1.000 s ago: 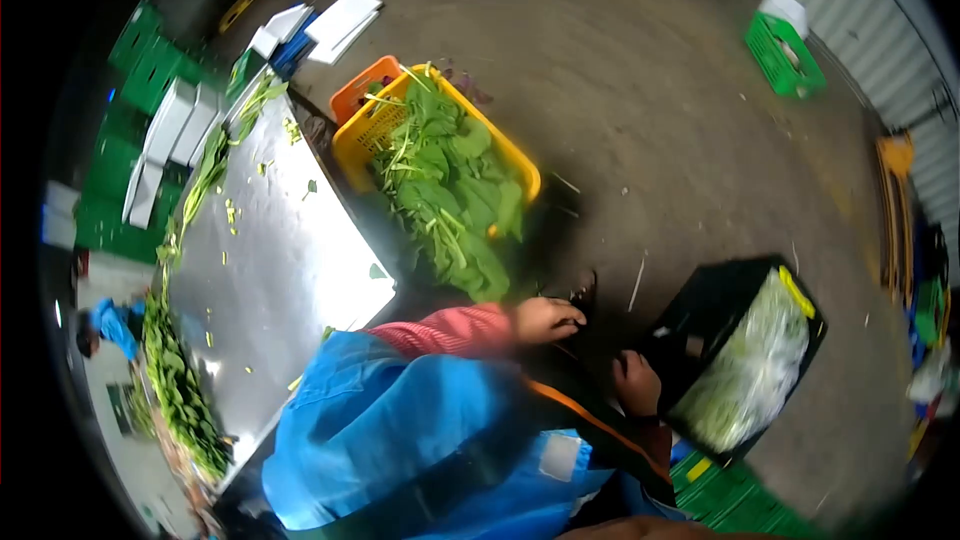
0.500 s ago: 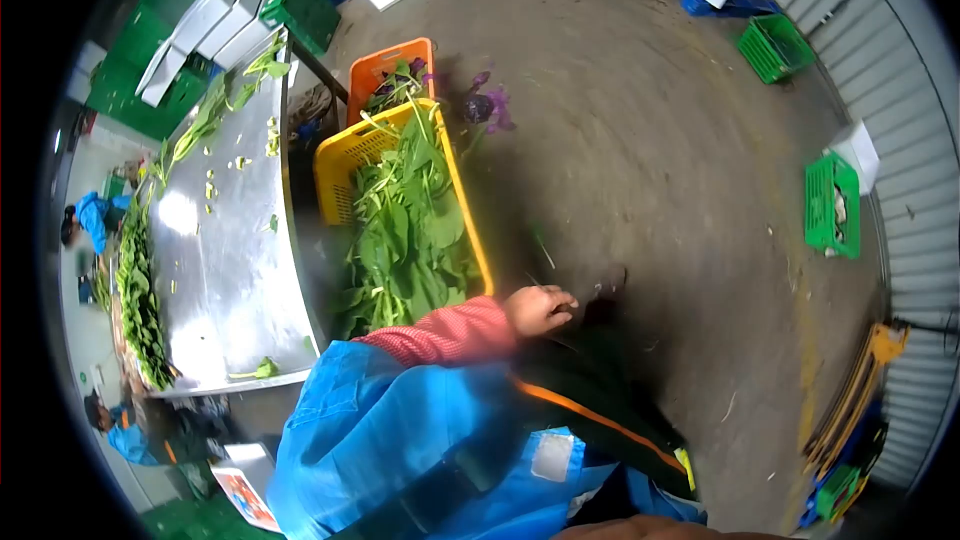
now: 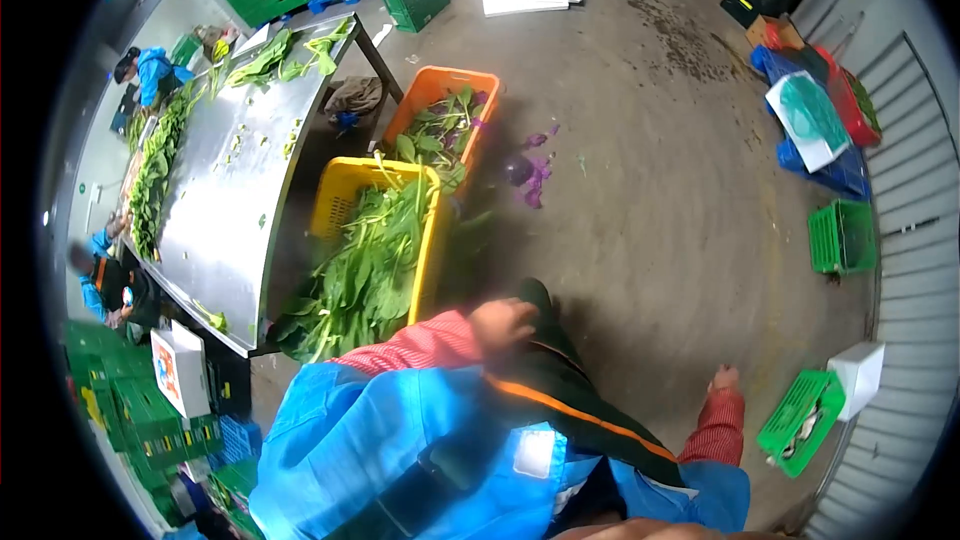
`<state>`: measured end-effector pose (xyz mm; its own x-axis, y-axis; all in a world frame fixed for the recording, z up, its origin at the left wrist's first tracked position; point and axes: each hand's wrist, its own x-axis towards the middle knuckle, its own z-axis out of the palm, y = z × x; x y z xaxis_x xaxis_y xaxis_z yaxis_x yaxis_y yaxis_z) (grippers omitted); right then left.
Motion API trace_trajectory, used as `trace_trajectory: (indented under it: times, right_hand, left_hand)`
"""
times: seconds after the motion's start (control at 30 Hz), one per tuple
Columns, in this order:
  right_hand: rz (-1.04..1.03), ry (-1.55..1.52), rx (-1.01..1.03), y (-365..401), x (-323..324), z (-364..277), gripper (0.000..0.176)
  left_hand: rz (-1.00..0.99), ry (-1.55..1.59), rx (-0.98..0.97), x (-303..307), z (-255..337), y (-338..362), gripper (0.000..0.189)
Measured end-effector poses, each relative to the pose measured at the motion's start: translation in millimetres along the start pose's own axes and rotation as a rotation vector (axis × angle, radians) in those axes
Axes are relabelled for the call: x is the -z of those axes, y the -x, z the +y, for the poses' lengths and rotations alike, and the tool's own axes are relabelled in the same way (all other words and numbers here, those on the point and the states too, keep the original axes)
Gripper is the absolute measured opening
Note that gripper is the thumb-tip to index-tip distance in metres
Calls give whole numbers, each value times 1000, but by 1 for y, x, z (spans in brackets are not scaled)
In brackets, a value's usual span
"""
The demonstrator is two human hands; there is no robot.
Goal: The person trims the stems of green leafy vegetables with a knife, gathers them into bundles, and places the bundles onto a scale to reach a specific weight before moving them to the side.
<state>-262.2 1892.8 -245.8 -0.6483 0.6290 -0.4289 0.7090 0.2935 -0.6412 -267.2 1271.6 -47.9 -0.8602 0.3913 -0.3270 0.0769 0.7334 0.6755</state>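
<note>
Greens (image 3: 365,265): filling yellow crate (image 3: 432,245), bulging out at near end, lying just L of nearest fingers.
L hand (image 3: 505,323): hovering nr. crate's near R side; fingers blurring, seemingly half curling, can't tell how far open.
R hand (image 3: 725,377): hanging over floor (image 3: 640,210), well apart fr. greens; fingers showing too small to tell state.
Orange crate (image 3: 455,73): standing just beyond yellow one, nr. desk (image 3: 215,210).
Vs 0.5 s ago: R hand now showing, prev. out of frame; view swinging.

A vegetable-handling workshop, judging by the metal table (image 3: 215,195), leafy greens (image 3: 365,265) and stacked green crates (image 3: 140,405).
</note>
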Motion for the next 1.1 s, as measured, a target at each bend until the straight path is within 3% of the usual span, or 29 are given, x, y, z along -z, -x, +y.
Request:
trace_trajectory:
  times: [0.07,0.17,0.23,0.37,0.47,0.63,0.73,0.87,0.93,1.0,1.03,1.07,1.1]
  right_hand:
    - [-141,260,25,-12,-21,-160,20]
    - [-226,332,256,-81,-101,-230,26]
    - [-202,674,681,-67,-142,-274,32]
    - [-582,897,530,-94,-202,-299,36]
    - [-667,918,442,-135,-228,-359,37]
    - [-692,1014,413,-250,-300,-480,38]
    - [-701,1101,466,-340,-358,-566,39]
    - [-675,1186,611,-448,-452,-734,40]
    - [-620,1194,665,-467,-505,-853,41]
    - [-559,1077,675,-449,-561,-980,42]
    - [-565,723,762,-576,-655,-977,38]
    - [-585,462,895,-582,-702,-1023,34]
    - [-568,468,1008,-573,-740,-1072,29]
  left_hand:
    - [-73,-9,63,8,-10,-39,37]
    - [-87,81,51,26,-34,-120,32]
    - [-5,125,58,61,-44,-177,33]
    - [402,146,115,170,-45,-261,34]
    - [371,137,263,223,-56,-312,36]
    - [242,232,271,279,-100,-415,39]
    - [473,206,394,310,-126,-485,39]
    - [485,146,421,352,-166,-573,41]
    - [379,247,287,407,-168,-589,41]
    - [482,260,420,437,-178,-603,43]
    - [511,271,470,452,-184,-610,43]
    - [537,279,518,468,-191,-616,42]
    - [557,288,564,485,-198,-623,42]
